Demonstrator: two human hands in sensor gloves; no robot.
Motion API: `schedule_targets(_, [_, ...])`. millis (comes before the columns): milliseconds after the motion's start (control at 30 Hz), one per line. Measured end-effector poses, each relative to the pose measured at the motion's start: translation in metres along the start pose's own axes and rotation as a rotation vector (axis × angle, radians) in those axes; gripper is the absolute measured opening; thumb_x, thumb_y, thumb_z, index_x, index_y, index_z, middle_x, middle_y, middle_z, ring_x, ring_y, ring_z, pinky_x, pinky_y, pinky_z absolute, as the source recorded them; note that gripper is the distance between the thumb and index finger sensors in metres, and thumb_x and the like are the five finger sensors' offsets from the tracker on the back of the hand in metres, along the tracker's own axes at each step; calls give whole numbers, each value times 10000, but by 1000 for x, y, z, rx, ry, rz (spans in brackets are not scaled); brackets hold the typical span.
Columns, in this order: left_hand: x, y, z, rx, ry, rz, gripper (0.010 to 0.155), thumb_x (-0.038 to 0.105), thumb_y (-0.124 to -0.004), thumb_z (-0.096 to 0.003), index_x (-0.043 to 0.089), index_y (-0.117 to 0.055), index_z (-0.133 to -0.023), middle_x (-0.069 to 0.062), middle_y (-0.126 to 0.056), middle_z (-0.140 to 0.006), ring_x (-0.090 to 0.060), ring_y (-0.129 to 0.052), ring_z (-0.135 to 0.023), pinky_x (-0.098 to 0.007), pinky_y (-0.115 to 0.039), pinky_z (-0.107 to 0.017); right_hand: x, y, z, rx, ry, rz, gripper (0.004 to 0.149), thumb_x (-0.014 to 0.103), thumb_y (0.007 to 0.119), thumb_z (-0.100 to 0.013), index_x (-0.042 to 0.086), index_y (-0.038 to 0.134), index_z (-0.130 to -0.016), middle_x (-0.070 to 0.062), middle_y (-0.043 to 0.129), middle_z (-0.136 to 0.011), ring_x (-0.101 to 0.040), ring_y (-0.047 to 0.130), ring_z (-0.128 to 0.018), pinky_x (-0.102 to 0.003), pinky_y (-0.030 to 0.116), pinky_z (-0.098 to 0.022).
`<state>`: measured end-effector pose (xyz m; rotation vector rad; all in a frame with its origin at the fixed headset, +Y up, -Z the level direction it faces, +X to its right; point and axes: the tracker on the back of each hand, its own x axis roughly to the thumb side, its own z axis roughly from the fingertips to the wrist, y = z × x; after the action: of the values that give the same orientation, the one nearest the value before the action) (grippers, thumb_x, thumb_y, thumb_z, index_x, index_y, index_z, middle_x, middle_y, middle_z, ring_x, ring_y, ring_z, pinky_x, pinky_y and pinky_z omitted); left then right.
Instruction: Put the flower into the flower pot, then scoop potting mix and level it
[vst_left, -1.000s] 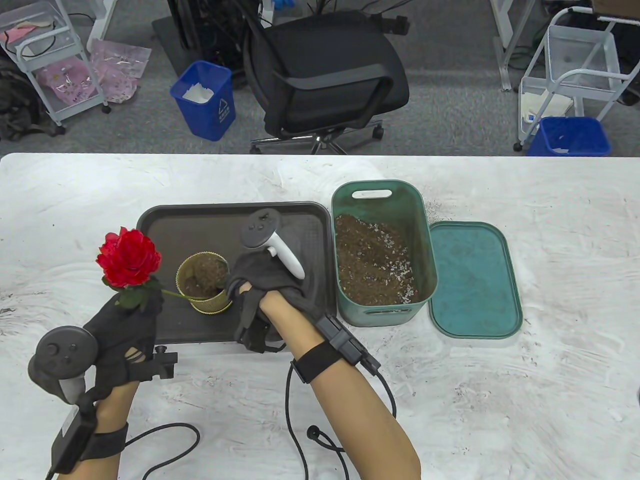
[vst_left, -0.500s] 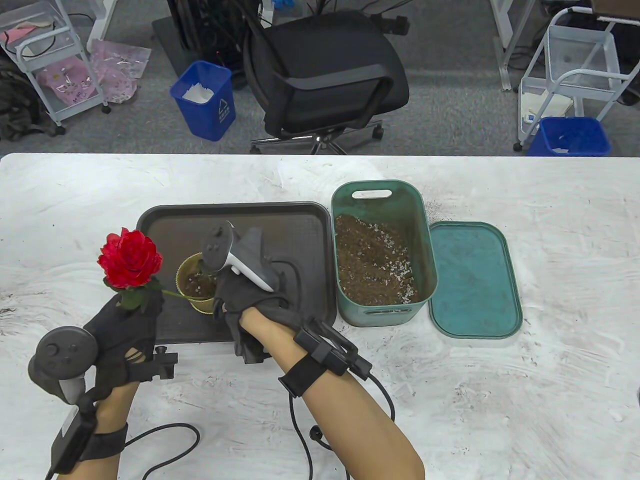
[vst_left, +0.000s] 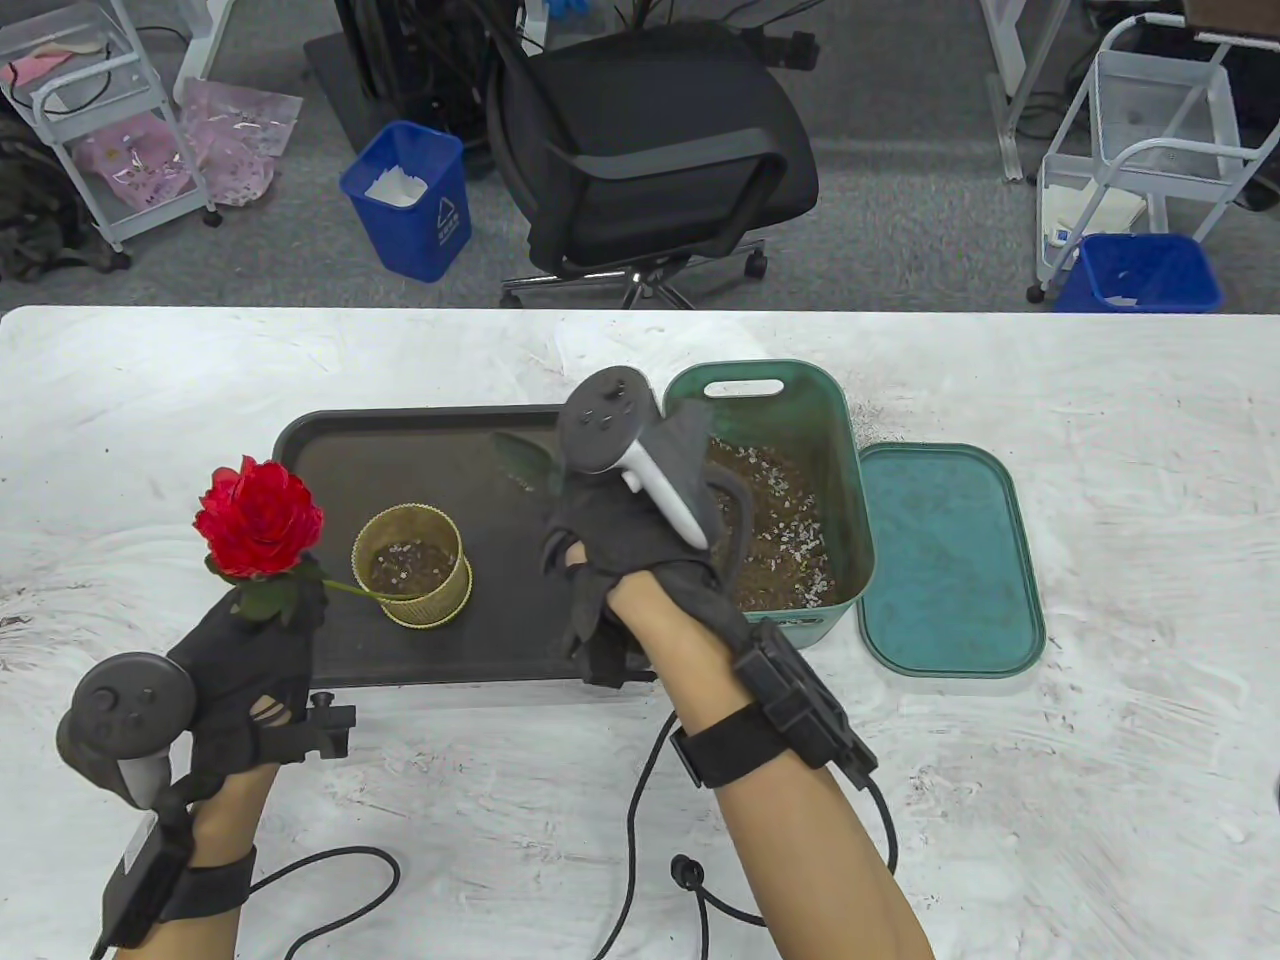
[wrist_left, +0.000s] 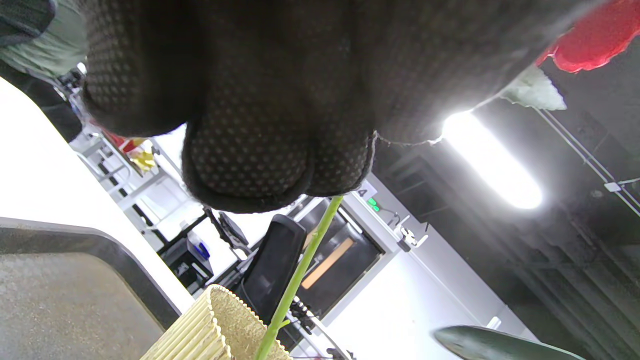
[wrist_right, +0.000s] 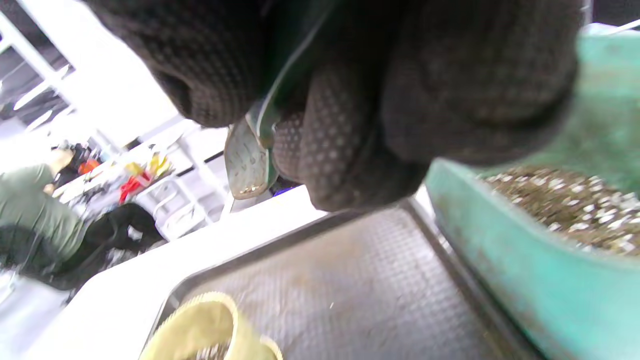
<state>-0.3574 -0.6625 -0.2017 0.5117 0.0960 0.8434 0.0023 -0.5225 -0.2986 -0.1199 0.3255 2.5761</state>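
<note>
While our left hand (vst_left: 245, 650) grips the red rose (vst_left: 258, 518) in the ribbed gold pot (vst_left: 410, 566), our right hand (vst_left: 630, 530) clutches what looks like a green trowel (vst_left: 522, 458); next, scoop from the teal bin (vst_left: 840, 470).

Red flower (vst_left: 259, 518) on a green stem (wrist_left: 300, 272), at 9 o'clock of the ribbed pale-gold flower pot (vst_left: 411, 566), which holds brown potting mix (vst_left: 404, 567) flecked white. Dark grey tray (vst_left: 340, 450) with a fine stippled texture. At 3 o'clock of the tray, a teal-green bin (vst_left: 845, 470) of brown mix speckled white; at its 3 o'clock, a matching teal lid (vst_left: 945, 560). Green trowel (vst_left: 522, 458) blade, dull and soiled. Left hand (vst_left: 250, 660) and right hand (vst_left: 625, 535) in black gloves with dotted palms; dark grey trackers, the right one white-handled. White table (vst_left: 1100, 700) with grey smears.
</note>
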Motion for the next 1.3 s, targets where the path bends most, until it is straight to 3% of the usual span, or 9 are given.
schedule_targets(167, [1, -1, 0, -2, -8, -6, 426, 467, -926, -425, 211, -972, -763, 47, -1064, -594, -192, -1155, -371, -361, -962, -358, -42, -42, -8, -79, 140, -60, 543, 316, 834, -413, 46, 751, -877, -163, 987, -638, -310, 1058, -304, -407, 938, -163])
schedule_targets(300, [1, 0, 0, 0, -7, -8, 425, 467, -928, -424, 212, -974, -760, 49, -1065, -593, -192, -1155, -371, -362, -962, -357, -77, -52, -20, -92, 271, 3, 542, 317, 829, -420, 40, 750, -880, -169, 988, -635, -311, 1058, -297, -404, 937, -161])
schedule_targets(367, [1, 0, 0, 0, -6, -6, 426, 468, -927, -425, 211, -973, -761, 47, -1065, -594, -192, -1155, -372, -362, -962, -359, -93, -48, -29, -11, 339, 101, 543, 321, 823, -426, 29, 756, -879, -176, 994, -627, -306, 1064, -282, -392, 942, -141])
schedule_targets(433, [1, 0, -1, -1, -6, -7, 426, 468, -926, -426, 212, -972, -763, 46, -1063, -596, -194, -1153, -375, -363, -961, -360, -110, -36, -40, 146, 421, 189, 537, 320, 814, -435, 19, 762, -877, -186, 998, -620, -303, 1066, -273, -386, 942, -130])
schedule_targets(500, [1, 0, -1, 1, -6, -10, 426, 468, -926, -425, 211, -972, -762, 46, -1064, -595, -193, -1154, -373, -363, -961, -359, -122, -24, -49, 206, 469, 242, 534, 315, 814, -436, 13, 768, -873, -191, 1001, -611, -305, 1064, -261, -385, 939, -121])
schedule_targets(733, [1, 0, -1, 5, -4, -17, 426, 467, -926, -425, 210, -973, -761, 44, -1065, -593, -193, -1154, -372, -363, -961, -358, -140, 2, -72, 271, 550, 341, 528, 319, 808, -437, 8, 782, -862, -185, 1010, -582, -289, 1057, -223, -370, 927, -91])
schedule_targets(900, [0, 1, -1, 7, 2, -17, 426, 466, -926, -426, 209, -973, -762, 44, -1065, -594, -192, -1155, -371, -363, -961, -359, -142, 10, -80, 347, 508, 244, 526, 316, 793, -438, -2, 784, -857, -181, 1010, -560, -275, 1044, -197, -361, 913, -70])
schedule_targets(1067, [0, 1, -1, 7, 3, -15, 426, 466, -927, -424, 209, -974, -761, 44, -1065, -593, -193, -1155, -371, -363, -961, -358, -150, 14, -83, 414, 445, 31, 528, 318, 770, -441, -3, 774, -860, -169, 1004, -562, -262, 1041, -202, -352, 912, -73])
schedule_targets(1300, [0, 1, -2, 6, 3, -14, 424, 466, -928, -424, 210, -975, -759, 41, -1066, -593, -193, -1155, -370, -363, -961, -359, -159, 21, -90, 412, 409, -169, 532, 321, 761, -444, -2, 758, -867, -163, 997, -579, -258, 1046, -222, -348, 921, -92])
